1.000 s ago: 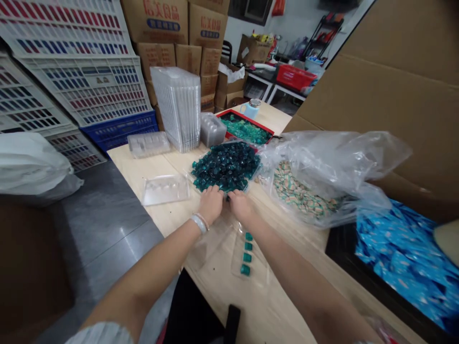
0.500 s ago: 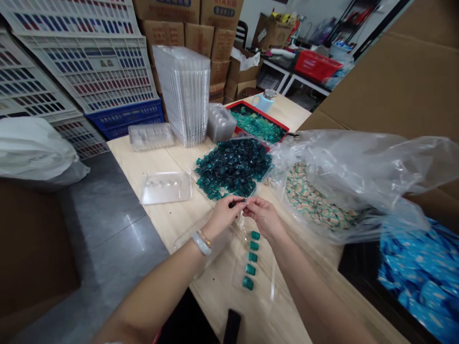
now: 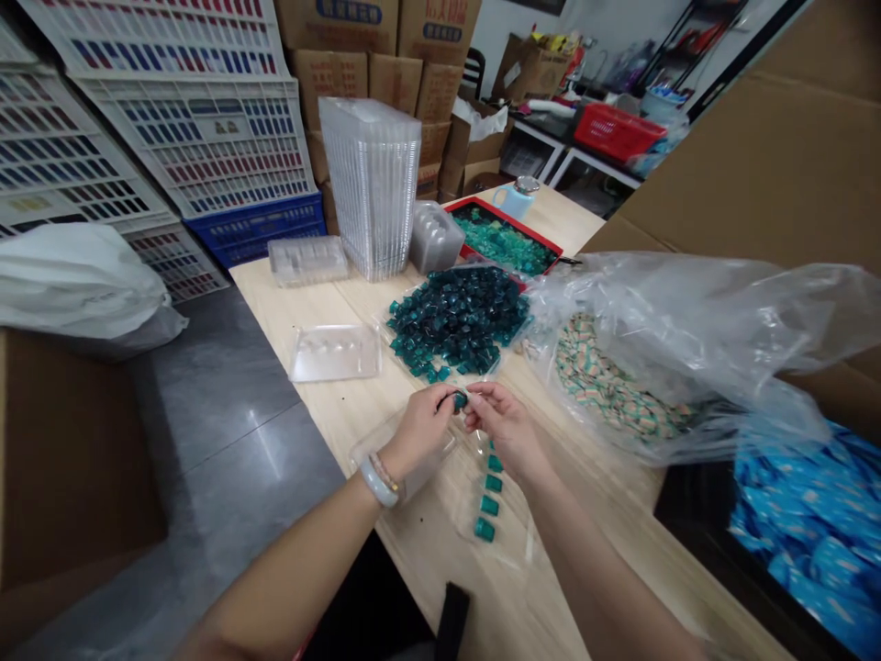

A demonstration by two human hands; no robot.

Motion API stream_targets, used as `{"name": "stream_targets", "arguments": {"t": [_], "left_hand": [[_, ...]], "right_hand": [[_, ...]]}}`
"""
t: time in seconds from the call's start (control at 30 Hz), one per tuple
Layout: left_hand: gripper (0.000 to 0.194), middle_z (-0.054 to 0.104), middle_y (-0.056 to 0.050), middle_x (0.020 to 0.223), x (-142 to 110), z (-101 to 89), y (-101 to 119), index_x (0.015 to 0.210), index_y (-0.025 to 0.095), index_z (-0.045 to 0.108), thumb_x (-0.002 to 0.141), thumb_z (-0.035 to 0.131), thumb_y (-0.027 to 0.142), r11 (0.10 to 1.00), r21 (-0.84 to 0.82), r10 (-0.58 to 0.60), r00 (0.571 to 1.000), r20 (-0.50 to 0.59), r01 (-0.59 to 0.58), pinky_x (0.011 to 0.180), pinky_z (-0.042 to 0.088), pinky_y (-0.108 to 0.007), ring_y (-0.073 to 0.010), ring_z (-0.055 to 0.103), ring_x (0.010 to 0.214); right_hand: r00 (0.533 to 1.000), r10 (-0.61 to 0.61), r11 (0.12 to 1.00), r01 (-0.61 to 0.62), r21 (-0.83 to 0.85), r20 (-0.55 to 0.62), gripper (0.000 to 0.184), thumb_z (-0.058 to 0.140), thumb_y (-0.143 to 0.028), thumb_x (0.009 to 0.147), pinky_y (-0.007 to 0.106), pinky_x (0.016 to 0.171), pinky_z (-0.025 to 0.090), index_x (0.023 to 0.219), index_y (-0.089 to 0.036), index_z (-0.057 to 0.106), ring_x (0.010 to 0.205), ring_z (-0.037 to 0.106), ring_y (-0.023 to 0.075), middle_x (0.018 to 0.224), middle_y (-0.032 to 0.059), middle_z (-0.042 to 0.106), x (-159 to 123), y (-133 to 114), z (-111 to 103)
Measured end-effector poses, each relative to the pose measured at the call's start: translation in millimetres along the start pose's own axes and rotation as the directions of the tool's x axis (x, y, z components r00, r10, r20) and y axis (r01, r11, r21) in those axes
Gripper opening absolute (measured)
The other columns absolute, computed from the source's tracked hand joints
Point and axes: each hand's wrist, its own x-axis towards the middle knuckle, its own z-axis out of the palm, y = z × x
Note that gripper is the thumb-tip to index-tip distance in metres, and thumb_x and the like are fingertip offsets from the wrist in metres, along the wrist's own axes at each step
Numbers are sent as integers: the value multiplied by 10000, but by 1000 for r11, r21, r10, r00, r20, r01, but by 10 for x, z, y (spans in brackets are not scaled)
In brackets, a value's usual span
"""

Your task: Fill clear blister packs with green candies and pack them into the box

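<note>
My left hand (image 3: 421,424) pinches a small, glossy dark-teal block (image 3: 459,400) between thumb and fingers. From the other side, my right hand (image 3: 506,420) has its fingertips closed at the block's right edge; whether they grip film or the block itself is hard to see. Just beyond both hands lies a heap of similar teal blocks (image 3: 458,317). Below my right hand, a clear tray (image 3: 513,549) holds a row of several green-teal blocks (image 3: 488,505), the top one partly covered by the hand. Another clear plastic tray (image 3: 364,450) lies partly beneath my left forearm.
An empty clear tray (image 3: 335,352) lies left of the heap. Tall stacked clear trays (image 3: 378,188) stand behind, near a red-rimmed tray (image 3: 506,237) of green pieces and a blue mug (image 3: 516,197). To the right are a clear bag (image 3: 619,367) of patterned packets and blue wrappers (image 3: 812,523).
The dark block between my fingers shows more plainly now, and my right fingers have shifted along its right side. The whole view has moved slightly, with my hands staying together.
</note>
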Motion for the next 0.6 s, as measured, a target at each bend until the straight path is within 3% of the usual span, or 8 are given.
{"name": "stream_targets", "arguments": {"t": [0.17,0.27,0.37,0.43,0.5,0.6], "left_hand": [[177,565,11,613,29,-111,17,667,139,581,738,482,268,997,-52,-67,982,-177,59,557,385,-199,-103,500,594],[172,586,-3,650,17,-227,9,688,141,598,732,469,246,996,-71,-71,990,-119,63,609,407,-219,-115,520,630],[234,601,-33,811,-143,-343,-112,898,150,584,711,447,178,983,-128,-143,987,-70,133,689,430,-253,-132,539,737],[333,582,-50,883,-304,-384,-239,994,145,528,686,405,116,947,-227,-250,965,-74,228,687,447,-264,-133,540,772],[347,569,-58,885,-448,-388,-359,977,130,513,668,362,78,900,-319,-322,946,-24,298,686,461,-271,-130,545,780],[304,560,-62,921,-563,-355,-479,969,133,507,697,375,93,900,-339,-290,957,3,274,754,456,-291,-132,545,835]], "right_hand": [[994,-112,993,112,-26,6,251,656,-341,600,235,550,435,772,-176,577,560,509,82,661,-26,576,21,-18,172],[994,-105,992,104,-65,-6,243,647,-351,604,250,555,438,750,-173,570,540,509,90,621,-27,567,35,3,219],[992,-122,955,105,-279,-43,221,610,-355,640,246,510,416,744,-167,559,504,489,99,600,-16,557,39,108,198],[975,-222,829,185,-527,-7,164,574,-325,682,254,531,415,732,-170,562,545,501,117,636,5,560,54,196,189],[945,-299,575,287,-766,130,99,544,-266,718,270,595,418,703,-172,572,623,516,141,676,27,559,74,264,218],[919,-255,184,352,-918,301,101,503,-192,755,282,668,414,699,-166,582,723,524,169,726,60,558,87,325,315]]}}
